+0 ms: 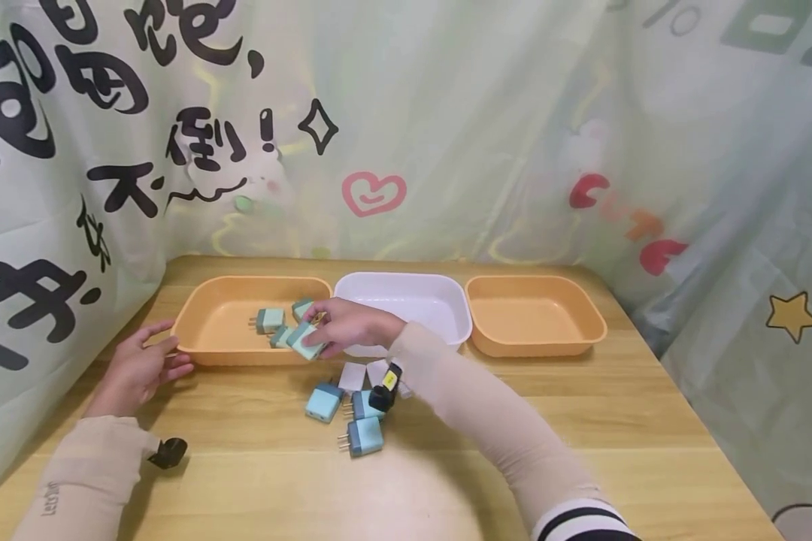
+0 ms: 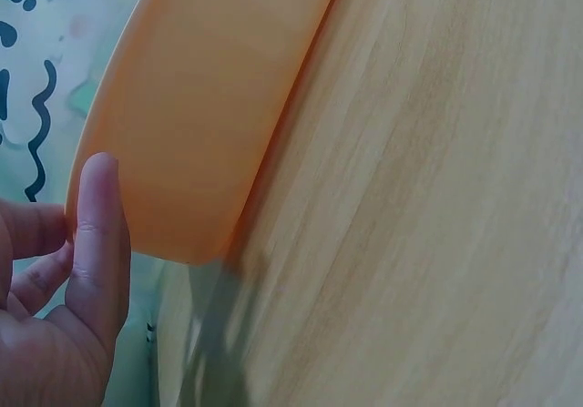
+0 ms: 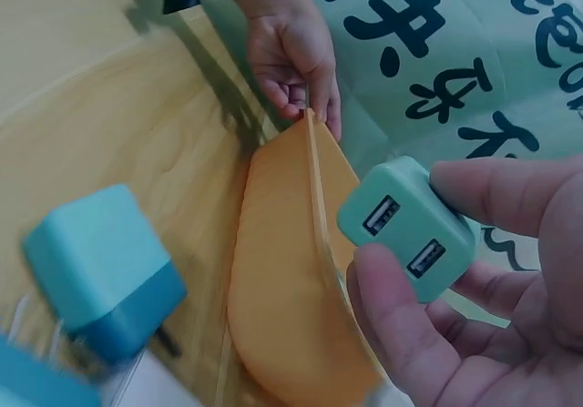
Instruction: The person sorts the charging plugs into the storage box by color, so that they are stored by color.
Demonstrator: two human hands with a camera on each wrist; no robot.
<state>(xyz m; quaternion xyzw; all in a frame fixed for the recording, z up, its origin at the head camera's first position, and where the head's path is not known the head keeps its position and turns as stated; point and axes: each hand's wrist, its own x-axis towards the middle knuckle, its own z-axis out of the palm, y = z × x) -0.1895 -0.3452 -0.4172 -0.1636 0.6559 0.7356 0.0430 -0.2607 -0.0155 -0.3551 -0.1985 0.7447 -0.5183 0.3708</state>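
Observation:
My right hand [image 1: 352,324] pinches a teal USB wall charger [image 3: 406,229] between thumb and fingers, over the front edge of the left orange tray [image 1: 206,315]. Two USB ports on the charger face the right wrist camera. Inside that tray lie other teal chargers [image 1: 271,321], some with their prongs showing. At the tray's left end, my left hand [image 1: 135,366] holds the rim, its thumb [image 2: 98,243] on the outer wall and fingers behind the edge. In front of the trays, several teal chargers [image 1: 323,403] and white blocks [image 1: 352,377] sit on the wooden table.
A white tray [image 1: 402,282] stands in the middle, partly behind my right hand and forearm. To its right is a second orange tray [image 1: 536,343]. A printed curtain [image 1: 446,150] hangs behind the table and along its sides.

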